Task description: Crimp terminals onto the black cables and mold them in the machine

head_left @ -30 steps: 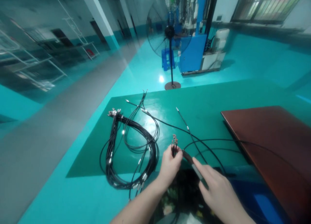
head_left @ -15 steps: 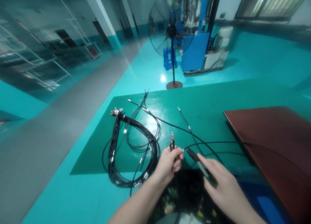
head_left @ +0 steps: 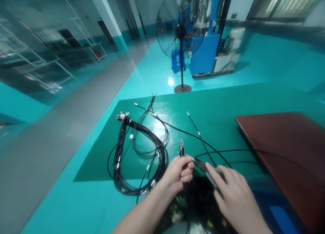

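Note:
My left hand [head_left: 179, 171] is closed around black cables [head_left: 181, 151], whose metal end fittings stick up above the fist. A small bright piece shows at its thumb and fingertips, where one cable runs off to the right. My right hand [head_left: 235, 191] grips a dark, slim tool that looks like pliers [head_left: 209, 176]. Their tip meets the bright piece beside my left fingertips; whether the jaws are closed on it I cannot tell. Left of my hands lies a coiled bundle of black cables [head_left: 162, 164] with metal fittings, partly over the table's near edge.
Loose black cables [head_left: 175, 128] stretch across the green tabletop [head_left: 215, 102]. A brown board [head_left: 281, 136] lies at the right, with a cable crossing it. Beyond the table stand a pedestal fan [head_left: 180, 32] and a blue machine [head_left: 205, 54].
The pliers' tip has moved left, from the cable beside my left fingertips onto the bright piece there. My right fingers have shifted around the handles. The coiled bundle stays in place.

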Demonstrator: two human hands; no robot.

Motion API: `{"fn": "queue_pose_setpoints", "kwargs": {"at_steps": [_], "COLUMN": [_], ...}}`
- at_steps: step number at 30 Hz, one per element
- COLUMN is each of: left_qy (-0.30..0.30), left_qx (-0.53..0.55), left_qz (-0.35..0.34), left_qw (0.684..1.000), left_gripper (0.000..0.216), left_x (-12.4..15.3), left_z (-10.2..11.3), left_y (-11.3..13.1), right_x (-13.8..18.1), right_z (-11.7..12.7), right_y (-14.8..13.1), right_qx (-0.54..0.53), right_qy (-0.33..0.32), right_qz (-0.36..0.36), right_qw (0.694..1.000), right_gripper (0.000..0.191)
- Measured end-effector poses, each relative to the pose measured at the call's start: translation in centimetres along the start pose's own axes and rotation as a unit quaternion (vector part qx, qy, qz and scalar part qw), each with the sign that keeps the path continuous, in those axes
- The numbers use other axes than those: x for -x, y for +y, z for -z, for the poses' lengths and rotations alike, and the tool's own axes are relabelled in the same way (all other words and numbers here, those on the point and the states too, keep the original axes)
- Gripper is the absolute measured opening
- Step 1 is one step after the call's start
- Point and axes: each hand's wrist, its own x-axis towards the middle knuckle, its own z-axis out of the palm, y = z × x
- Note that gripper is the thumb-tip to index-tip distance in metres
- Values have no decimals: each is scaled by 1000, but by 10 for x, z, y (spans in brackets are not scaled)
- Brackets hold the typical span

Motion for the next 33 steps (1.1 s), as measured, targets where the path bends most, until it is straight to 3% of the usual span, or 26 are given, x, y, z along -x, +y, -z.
{"fn": "queue_pose_setpoints", "kwargs": {"at_steps": [4, 10, 17, 24, 30, 31, 33], "left_qy": [-1, 3, -5, 7, -14, -20, -26], "left_qx": [-14, -75, -110, -164, -168, -161, -140], "left_qz": [-2, -64, -51, -58, -50, -51, -63], "left_qw": [1000, 995, 993, 985, 984, 986, 988], "left_gripper": [20, 24, 20, 13, 12, 12, 14], "left_x": [0, 6, 3, 1, 0, 1, 2], "left_z": [1, -1, 3, 1, 6, 7, 8], "left_y": [-1, -2, 2, 4, 6, 6, 5], "right_x": [1, -1, -3, -11, -22, -23, -22], "right_z": [0, 0, 4, 15, 17, 17, 16], "right_y": [-1, -2, 0, 7, 14, 14, 13], "right_qx": [3, -29, -137, -284, -423, -420, -364], "right_qy": [-5, -17, -91, -159, -238, -238, -211], "right_qz": [4, 7, -22, -77, -131, -129, -111], "right_qw": [1000, 999, 986, 942, 864, 866, 901], "right_gripper": [58, 57, 58, 57, 50, 50, 54]}}
